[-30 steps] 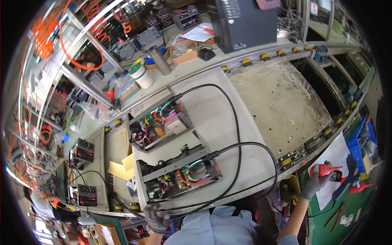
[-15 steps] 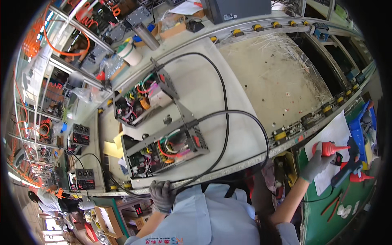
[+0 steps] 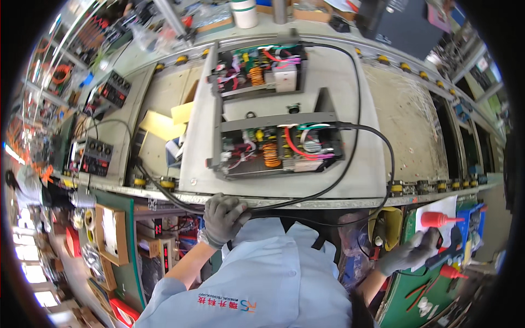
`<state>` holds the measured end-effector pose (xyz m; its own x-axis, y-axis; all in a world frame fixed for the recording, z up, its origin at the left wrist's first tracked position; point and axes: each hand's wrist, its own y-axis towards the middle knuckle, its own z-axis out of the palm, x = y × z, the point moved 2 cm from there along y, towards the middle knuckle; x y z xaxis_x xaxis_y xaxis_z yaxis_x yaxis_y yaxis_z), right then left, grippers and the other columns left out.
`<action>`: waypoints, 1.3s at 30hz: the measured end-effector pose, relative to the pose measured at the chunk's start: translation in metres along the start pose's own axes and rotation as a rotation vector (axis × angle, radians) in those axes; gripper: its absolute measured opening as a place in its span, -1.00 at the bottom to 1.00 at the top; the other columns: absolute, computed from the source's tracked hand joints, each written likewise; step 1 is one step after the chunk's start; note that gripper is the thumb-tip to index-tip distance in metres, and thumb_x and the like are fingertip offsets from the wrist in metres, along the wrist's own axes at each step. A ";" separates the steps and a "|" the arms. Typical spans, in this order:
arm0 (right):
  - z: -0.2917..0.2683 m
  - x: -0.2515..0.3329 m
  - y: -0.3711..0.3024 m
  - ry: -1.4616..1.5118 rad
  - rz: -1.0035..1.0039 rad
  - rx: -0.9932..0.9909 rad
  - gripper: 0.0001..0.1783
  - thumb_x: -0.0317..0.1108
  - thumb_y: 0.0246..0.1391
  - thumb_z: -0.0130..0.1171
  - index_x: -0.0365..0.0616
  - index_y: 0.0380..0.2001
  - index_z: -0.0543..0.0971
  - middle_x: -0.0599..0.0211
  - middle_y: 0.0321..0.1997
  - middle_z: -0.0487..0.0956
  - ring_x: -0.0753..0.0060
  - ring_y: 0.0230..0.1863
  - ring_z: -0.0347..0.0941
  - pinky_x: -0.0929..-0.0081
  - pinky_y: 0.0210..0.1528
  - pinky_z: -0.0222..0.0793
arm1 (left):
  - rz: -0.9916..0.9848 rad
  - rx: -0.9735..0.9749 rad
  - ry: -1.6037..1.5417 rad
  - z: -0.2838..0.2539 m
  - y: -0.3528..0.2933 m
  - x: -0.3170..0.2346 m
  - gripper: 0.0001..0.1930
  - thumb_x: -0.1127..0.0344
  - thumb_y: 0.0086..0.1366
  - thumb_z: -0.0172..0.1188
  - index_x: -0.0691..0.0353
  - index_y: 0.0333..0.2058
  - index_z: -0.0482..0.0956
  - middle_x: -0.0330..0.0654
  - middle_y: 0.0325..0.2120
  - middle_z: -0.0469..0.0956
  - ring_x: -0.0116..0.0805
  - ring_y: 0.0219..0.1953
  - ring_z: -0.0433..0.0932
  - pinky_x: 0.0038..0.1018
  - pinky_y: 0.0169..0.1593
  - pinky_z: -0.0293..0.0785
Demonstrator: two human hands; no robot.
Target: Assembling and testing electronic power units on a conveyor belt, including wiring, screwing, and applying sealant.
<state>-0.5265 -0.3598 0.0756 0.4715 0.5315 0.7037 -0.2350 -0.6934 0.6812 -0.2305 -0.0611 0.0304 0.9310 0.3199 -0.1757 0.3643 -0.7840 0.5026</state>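
My left hand (image 3: 223,220), in a grey glove, is closed at the bench's front edge, its fingers curled over a black cable (image 3: 306,203). My right hand (image 3: 411,252), gloved too, is over the green side table at the right. Its fingers curl by a small dark piece (image 3: 439,241) that I cannot make out. Just beyond them a red squeeze bottle (image 3: 436,220) with a pointed nozzle lies on white paper (image 3: 444,206). Two open-sided units with exposed electronics, the near unit (image 3: 279,148) and the far unit (image 3: 260,72), rest on a pale board (image 3: 358,177).
Yellow paper (image 3: 162,127) lies left of the board, beyond it two black meter boxes (image 3: 92,156). A second red bottle (image 3: 451,271), red-handled tools (image 3: 418,295) and a blue bin (image 3: 471,224) are on the green table (image 3: 391,311). Rollers (image 3: 396,187) line the bench edge.
The view has turned, so the bench now looks level. My right hand has come off the red bottle, which lies on the paper. My left hand stays at the cable by the bench edge.
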 end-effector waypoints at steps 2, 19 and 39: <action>0.017 0.023 -0.028 0.200 -0.055 0.329 -0.76 -0.50 0.06 0.10 -0.32 -0.16 0.47 0.16 -0.17 0.52 0.26 -0.10 0.44 0.39 0.01 0.33 | -0.140 -0.243 -0.087 -0.003 -0.036 0.003 -0.63 0.27 -0.11 0.37 0.08 -0.25 0.51 -0.21 -0.31 0.47 -0.18 -0.30 0.45 -0.27 -0.14 0.37; 0.181 0.368 -0.229 1.019 -1.973 0.916 -0.51 -0.31 0.03 -0.07 0.15 0.10 0.36 0.44 0.14 0.36 0.33 0.16 0.29 0.17 0.26 0.09 | -1.177 -0.729 -0.435 -0.012 -0.051 0.018 -0.74 0.36 0.20 0.13 0.31 -0.16 0.39 0.02 -0.41 0.48 -0.03 -0.37 0.48 -0.26 -0.27 0.37; 0.357 0.412 0.114 0.181 -1.646 0.195 -0.83 -0.44 -0.08 0.06 -0.05 -0.33 0.51 0.30 -0.33 0.52 0.26 -0.16 0.43 0.21 0.14 0.18 | -0.729 -0.689 -0.333 -0.081 0.056 0.159 -0.80 0.33 0.20 0.11 0.13 -0.17 0.50 -0.03 -0.33 0.46 0.03 -0.29 0.51 -0.18 -0.22 0.42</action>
<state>-0.0556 -0.3934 0.3705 -0.0098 0.7425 -0.6697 0.4886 0.5879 0.6447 -0.0645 -0.0105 0.0994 0.4901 0.3476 -0.7994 0.8431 0.0438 0.5359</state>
